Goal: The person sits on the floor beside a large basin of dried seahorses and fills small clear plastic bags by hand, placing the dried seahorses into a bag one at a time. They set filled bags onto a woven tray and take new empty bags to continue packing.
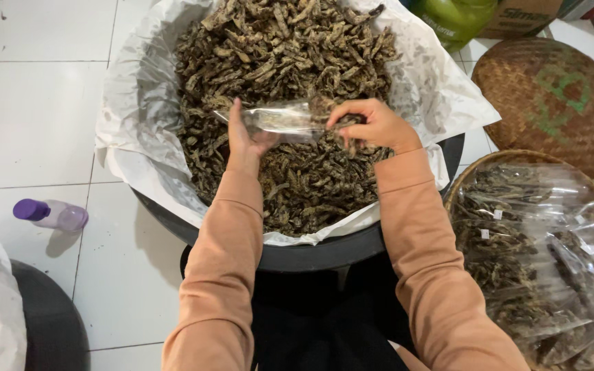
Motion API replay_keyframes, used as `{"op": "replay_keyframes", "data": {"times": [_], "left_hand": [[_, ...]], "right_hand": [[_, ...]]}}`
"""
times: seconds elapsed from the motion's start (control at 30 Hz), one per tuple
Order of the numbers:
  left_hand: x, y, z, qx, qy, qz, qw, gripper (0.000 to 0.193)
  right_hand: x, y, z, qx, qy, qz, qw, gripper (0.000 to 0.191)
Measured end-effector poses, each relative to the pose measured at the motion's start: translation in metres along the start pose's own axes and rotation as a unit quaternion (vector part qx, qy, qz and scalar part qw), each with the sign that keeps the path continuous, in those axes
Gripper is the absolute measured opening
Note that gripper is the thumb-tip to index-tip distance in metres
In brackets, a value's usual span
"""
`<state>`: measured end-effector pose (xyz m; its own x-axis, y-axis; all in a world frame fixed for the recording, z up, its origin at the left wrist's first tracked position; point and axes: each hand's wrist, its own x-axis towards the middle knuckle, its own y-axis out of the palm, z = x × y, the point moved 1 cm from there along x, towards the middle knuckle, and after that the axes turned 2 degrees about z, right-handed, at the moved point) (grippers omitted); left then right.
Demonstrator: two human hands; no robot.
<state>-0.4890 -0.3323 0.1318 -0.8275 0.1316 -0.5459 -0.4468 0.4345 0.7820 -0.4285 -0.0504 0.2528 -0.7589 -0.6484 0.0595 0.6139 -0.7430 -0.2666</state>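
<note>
Clear plastic bag [284, 118] held over the middle of a big black basin [311, 254], mouth turned toward the right hand [372, 125]. Left hand [245, 141] closed on the bag's other end, thumb and fingers pinching the film. Right hand bunched at the bag's opening, fingertips together as if on a pinch of dried brown strips [283, 62]; exact contents of that grip hidden. Bag looking almost empty, only a few dark pieces showing near the mouth, so filling judged barely begun for this one. Basin lined with white paper [132, 130] and heaped high with strips, so plenty left to pack. To the right, a woven tray [462, 182] piled with filled, closed clear packets [537, 261], so a fair share seemingly done. Round woven lid [551, 96] beyond it on the tiled floor [36, 124]; small purple-capped bottle [51, 214] lying on the floor at the left.
</note>
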Motion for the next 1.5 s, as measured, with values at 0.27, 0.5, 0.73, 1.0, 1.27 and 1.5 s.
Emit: {"op": "replay_keyframes", "data": {"times": [0.27,0.5,0.73,1.0,1.27,1.5], "left_hand": [[0.008,0.004,0.026,0.064,-0.052,0.03,0.996,0.085],[0.014,0.0,0.045,0.112,-0.04,0.059,0.991,0.093],[0.028,-0.007,0.037,-0.006,0.047,0.058,0.997,0.097],[0.025,-0.009,0.028,-0.045,0.12,0.122,0.984,0.095],[-0.018,0.015,0.028,0.061,0.141,0.118,0.981,0.101],[-0.041,0.028,0.021,-0.034,0.174,0.144,0.974,0.1]], "right_hand": [[0.006,0.012,-0.01,-0.059,0.027,-0.049,0.997,0.06],[0.006,0.018,-0.007,-0.203,-0.066,-0.11,0.971,0.047],[0.021,0.026,-0.013,-0.117,-0.07,-0.268,0.954,0.024],[0.014,0.04,0.013,-0.218,-0.077,-0.255,0.939,0.04],[0.015,0.056,0.019,-0.318,-0.194,-0.337,0.865,0.01],[0.017,0.088,0.044,-0.48,-0.251,-0.266,0.797,0.019]]}}
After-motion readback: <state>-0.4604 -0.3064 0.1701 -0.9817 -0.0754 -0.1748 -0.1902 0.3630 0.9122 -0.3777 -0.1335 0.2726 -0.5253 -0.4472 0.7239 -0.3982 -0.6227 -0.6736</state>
